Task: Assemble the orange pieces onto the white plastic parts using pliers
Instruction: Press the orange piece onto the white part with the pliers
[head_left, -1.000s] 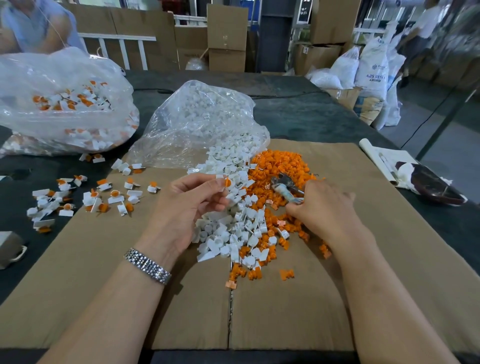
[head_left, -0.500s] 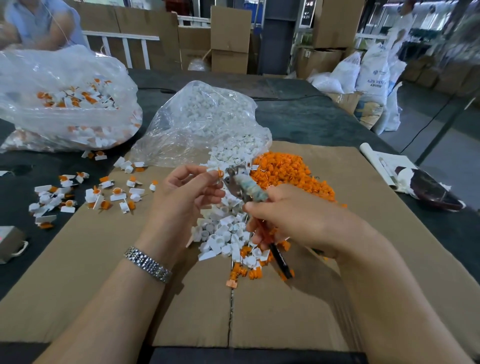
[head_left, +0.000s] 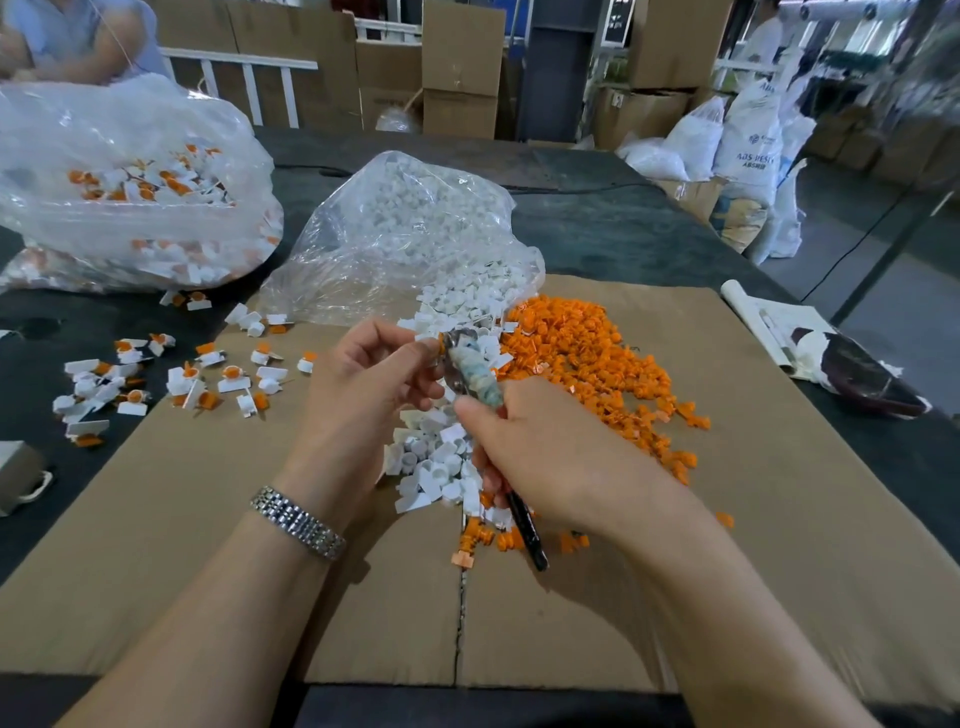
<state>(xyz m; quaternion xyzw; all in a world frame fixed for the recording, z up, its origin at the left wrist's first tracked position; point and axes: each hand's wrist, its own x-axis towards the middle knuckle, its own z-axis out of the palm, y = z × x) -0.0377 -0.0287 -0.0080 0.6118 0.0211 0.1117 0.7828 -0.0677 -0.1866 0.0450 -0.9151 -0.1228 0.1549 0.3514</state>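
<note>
My left hand (head_left: 371, 382) pinches a small white plastic part (head_left: 427, 344) above the pile, with a bit of orange showing at its right edge. My right hand (head_left: 540, 457) grips the pliers (head_left: 475, 376); their metal jaws sit against that part, and a black handle sticks out below my palm. A heap of loose white parts (head_left: 441, 457) lies under both hands. A spread of orange pieces (head_left: 587, 353) covers the cardboard to the right.
A cardboard sheet (head_left: 208, 545) covers the dark table. A clear bag of white parts (head_left: 395, 239) lies behind the piles. Finished orange-and-white pieces (head_left: 192, 374) are scattered at left, below a second bag of finished pieces (head_left: 130, 197). A rolled paper bundle (head_left: 831, 353) lies at the right edge.
My right hand lifted the pliers from the orange pile and brought their jaws to the white part in my left hand. My left hand has stayed almost still.
</note>
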